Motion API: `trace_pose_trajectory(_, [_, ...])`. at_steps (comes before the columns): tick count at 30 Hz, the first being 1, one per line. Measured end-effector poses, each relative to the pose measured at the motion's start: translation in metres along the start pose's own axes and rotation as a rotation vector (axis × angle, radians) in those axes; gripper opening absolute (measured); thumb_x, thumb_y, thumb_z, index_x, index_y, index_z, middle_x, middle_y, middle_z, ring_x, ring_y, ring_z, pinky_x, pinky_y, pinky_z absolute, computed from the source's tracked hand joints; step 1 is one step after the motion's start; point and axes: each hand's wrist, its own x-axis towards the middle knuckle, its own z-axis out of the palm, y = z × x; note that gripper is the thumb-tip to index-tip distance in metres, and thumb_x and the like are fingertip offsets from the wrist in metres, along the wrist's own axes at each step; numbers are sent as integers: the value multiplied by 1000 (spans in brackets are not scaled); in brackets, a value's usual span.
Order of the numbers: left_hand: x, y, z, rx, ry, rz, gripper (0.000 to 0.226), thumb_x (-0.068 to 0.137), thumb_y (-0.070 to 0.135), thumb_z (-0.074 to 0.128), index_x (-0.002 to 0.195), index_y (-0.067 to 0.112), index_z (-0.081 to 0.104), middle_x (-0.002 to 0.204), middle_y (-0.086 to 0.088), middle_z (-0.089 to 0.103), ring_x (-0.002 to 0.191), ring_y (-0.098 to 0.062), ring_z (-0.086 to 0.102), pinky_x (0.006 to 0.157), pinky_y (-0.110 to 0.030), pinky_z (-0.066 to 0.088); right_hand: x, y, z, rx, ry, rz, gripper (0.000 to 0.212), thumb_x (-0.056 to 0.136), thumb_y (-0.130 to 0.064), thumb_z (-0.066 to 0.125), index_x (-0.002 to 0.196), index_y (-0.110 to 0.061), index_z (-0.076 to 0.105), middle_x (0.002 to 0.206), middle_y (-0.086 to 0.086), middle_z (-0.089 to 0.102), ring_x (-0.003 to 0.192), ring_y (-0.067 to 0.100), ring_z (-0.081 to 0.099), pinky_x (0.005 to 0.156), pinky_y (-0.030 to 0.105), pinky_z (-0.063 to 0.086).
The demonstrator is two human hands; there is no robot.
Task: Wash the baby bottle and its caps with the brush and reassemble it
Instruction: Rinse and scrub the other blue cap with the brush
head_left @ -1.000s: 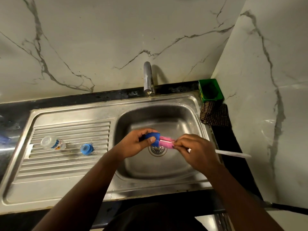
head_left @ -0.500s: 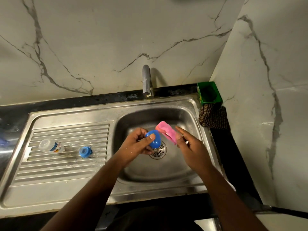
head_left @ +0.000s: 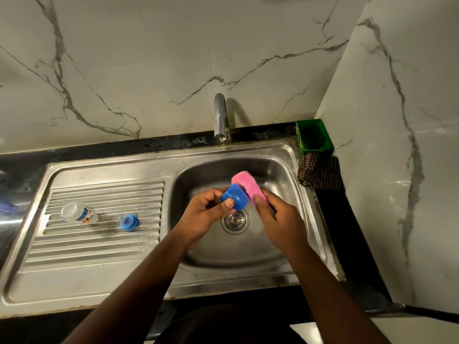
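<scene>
Head view looks down on a steel sink (head_left: 293, 170) set into a dark worktop (head_left: 352, 244), with both hands over the basin. On the left, the left hand (head_left: 206, 217) pinches a blue cap (head_left: 236, 198) between thumb and curled fingers, its grip clamped on that cap just above the round drain (head_left: 234, 220). To the right, the right hand (head_left: 280, 219) has its fingers curled round the lower end of the pink brush head (head_left: 247, 186), its grip clamped there, and the brush head slants up and away toward the far side of the basin, touching or lying just beside the blue cap; which of the two cannot be told. Well to the left, on the ribbed draining board (head_left: 99, 244), the clear baby bottle (head_left: 78, 214) lies on its side, and a second blue cap (head_left: 128, 222) sits near it to the right, apart from it. At the far edge of the sink, a metal tap (head_left: 220, 117) rises against the marble wall. In the far right corner stands a green container (head_left: 314, 136), with a dark patterned cloth (head_left: 319, 173) just on its near side.
</scene>
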Motion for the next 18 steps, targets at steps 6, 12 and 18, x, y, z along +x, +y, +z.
trace_pose_trajectory(6, [2,-6,-2,108,13,19,12,93,5,71,105,7,68,102,-8,74,97,-27,69,96,-55,54,-14,-12,4,246,-48,-36,30,107,-47,50,129,-36,67,71,-13,65,56,7,57,55,25,45])
trace_pose_trajectory(12, [0,-9,6,98,-36,5,14,94,3,71,108,2,70,115,-10,71,97,-21,68,87,-35,59,-6,3,8,204,43,42,25,107,-46,49,126,-36,61,81,-12,70,55,11,64,55,41,56])
trace_pose_trajectory(18, [2,-19,-3,166,-45,-14,24,95,-1,67,119,-5,68,133,-25,58,99,-22,72,83,-33,61,-9,-10,10,93,16,-51,46,107,-48,39,147,-34,55,120,-22,68,102,-7,64,83,15,47])
